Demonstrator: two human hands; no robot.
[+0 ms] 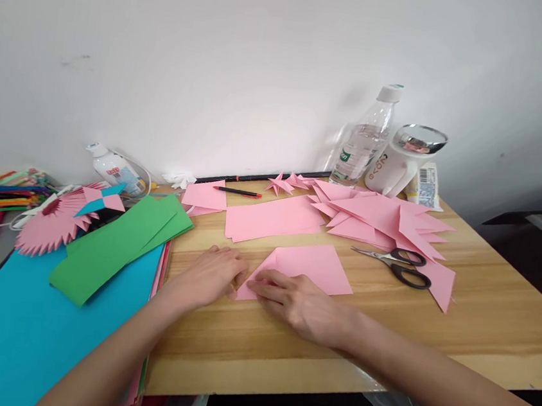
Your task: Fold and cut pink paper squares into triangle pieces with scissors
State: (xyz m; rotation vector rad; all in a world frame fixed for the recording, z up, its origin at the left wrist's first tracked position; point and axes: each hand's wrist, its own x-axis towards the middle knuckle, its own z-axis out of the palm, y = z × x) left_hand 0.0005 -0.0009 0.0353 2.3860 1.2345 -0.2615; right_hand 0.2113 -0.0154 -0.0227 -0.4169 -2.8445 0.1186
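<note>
A sheet of pink paper point(315, 264) lies on the wooden desk in front of me, its left end folded over at a slant to a point. My left hand point(218, 272) is at that pointed end, thumb and fingers closed on the paper's edge. Across the folded flap lie the stretched fingers of my right hand point(296, 302), pressing it down; its thumb is hidden. Just behind this sheet rest flat pink strips point(274, 217). Scissors point(402, 266) with black handles lie to the right, beside a heap of folded pink pieces point(371, 213).
Green paper strips point(116, 248) lie on blue sheets point(45, 328) at the left, near a pink pleated paper piece point(53, 222). A pen point(238, 192) sits towards the wall. At the back stand a water bottle point(361, 145) and a white mug point(398, 161).
</note>
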